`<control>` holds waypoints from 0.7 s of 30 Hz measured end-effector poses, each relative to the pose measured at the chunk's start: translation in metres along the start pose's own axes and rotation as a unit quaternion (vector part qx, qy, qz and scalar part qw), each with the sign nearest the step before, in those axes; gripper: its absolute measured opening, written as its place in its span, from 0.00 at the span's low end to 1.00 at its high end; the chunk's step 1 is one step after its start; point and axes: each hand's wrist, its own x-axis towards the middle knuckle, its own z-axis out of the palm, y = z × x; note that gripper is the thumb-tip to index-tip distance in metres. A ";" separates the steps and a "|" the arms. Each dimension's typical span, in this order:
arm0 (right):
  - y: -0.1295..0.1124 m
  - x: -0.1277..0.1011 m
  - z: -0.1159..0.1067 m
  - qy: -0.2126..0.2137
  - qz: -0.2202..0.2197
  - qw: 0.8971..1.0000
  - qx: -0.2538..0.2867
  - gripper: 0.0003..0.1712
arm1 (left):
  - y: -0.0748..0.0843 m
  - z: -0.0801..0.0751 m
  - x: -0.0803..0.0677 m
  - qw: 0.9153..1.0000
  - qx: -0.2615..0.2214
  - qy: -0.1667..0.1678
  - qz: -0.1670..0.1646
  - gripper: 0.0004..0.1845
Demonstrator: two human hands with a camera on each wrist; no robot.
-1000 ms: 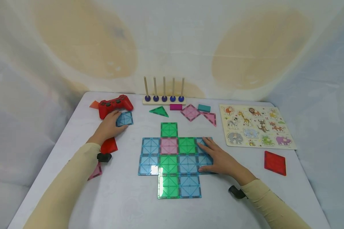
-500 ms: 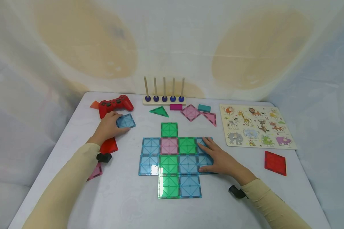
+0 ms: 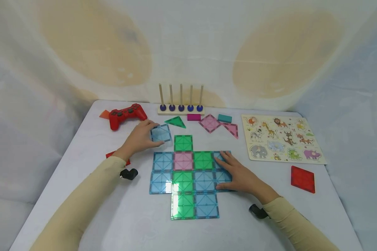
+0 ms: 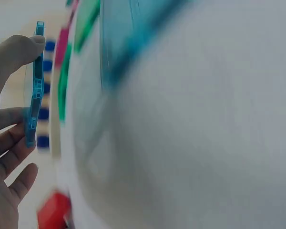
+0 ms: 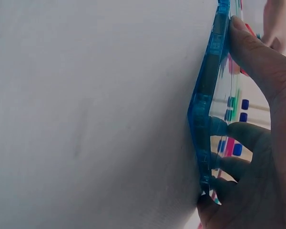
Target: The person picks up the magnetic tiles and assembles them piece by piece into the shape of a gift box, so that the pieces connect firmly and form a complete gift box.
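The left wrist view is heavily blurred: only the translucent blue square magnetic tile (image 4: 34,86), seen edge-on, and the left hand (image 4: 7,138) are legible. There the thumb tip sits on the tile's upper edge and the fingers lie behind its face, so the hand pinches the tile. The head view shows that tile (image 3: 161,133) held over the white table (image 3: 113,216), just left of the top green tile of the flat mosaic of blue, green and pink square tiles (image 3: 188,174), with the left hand (image 3: 139,139) at its left edge.

The right hand (image 3: 238,174) lies flat, fingers straight and spread, on the mosaic's right-hand blue tiles, hiding much of them. In the right wrist view the right hand (image 5: 257,143) presses the edge of a blue tile (image 5: 209,95); the table fills the rest.

No brand marks or writing are readable.
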 end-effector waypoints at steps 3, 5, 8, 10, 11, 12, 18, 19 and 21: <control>-0.001 0.001 0.001 0.001 0.001 1.000 -0.005 0.62 | 0.025 0.012 0.011 0.999 0.011 -0.012 0.032 0.45; -0.001 0.001 0.001 0.001 0.003 1.000 -0.006 0.62 | 0.041 0.021 0.018 0.998 0.018 -0.022 0.053 0.45; 0.000 0.002 0.002 0.000 0.006 1.000 -0.007 0.62 | 0.063 0.034 0.030 0.996 0.020 -0.031 0.083 0.45; 0.000 0.002 0.003 0.000 0.005 1.000 -0.007 0.63 | 0.075 0.043 0.037 0.994 0.023 -0.031 0.098 0.45; 0.001 0.002 0.004 0.000 0.004 1.000 -0.009 0.63 | 0.080 0.047 0.040 0.994 0.025 -0.032 0.103 0.45; 0.001 0.002 0.004 0.000 0.003 1.000 -0.009 0.63 | 0.084 0.051 0.042 0.993 0.025 -0.033 0.107 0.45; -0.001 0.002 0.002 0.002 0.001 1.000 -0.012 0.62 | 0.101 0.067 0.057 0.992 0.031 -0.031 0.116 0.45; -0.001 0.001 0.002 0.002 0.001 1.000 -0.012 0.62 | 0.102 0.069 0.060 0.992 0.033 -0.030 0.116 0.45; 0.000 0.001 0.002 0.002 0.001 1.000 -0.014 0.62 | 0.105 0.072 0.064 0.993 0.035 -0.032 0.112 0.44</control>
